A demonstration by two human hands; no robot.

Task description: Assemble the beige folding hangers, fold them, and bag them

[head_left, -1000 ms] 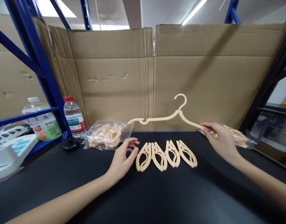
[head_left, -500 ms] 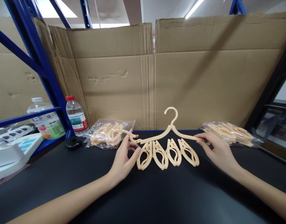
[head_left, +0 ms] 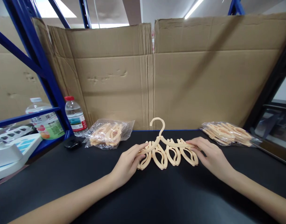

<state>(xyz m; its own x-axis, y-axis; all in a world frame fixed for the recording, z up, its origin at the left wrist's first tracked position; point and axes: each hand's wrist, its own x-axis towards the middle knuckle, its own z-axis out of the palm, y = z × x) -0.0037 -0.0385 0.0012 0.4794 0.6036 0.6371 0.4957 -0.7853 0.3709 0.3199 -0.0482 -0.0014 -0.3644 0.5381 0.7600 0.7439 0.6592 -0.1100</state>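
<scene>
A cream plastic folding clothes hanger (head_left: 160,127) is held between my two hands, its hook pointing up. My left hand (head_left: 127,160) is closed on the left arm of the hanger, the arm's end hidden by the fingers. At the other end, my right hand (head_left: 210,154) pinches the right arm. Below and behind the hanger, several folded hangers (head_left: 173,157) of the same cream kind lie in a row on the black table (head_left: 154,196); the held hanger overlaps their upper ends.
Clear bags of folded hangers lie at left (head_left: 107,135) and right (head_left: 227,133). A red-capped water bottle (head_left: 75,116), a black mouse (head_left: 73,142) and a white power strip (head_left: 14,152) are at left. Cardboard (head_left: 203,77) walls off the back.
The hanger has come down and to the left, and its left arm, earlier bent outward past my fingers, is now inside my left hand's grip. My right hand has shifted slightly left.
</scene>
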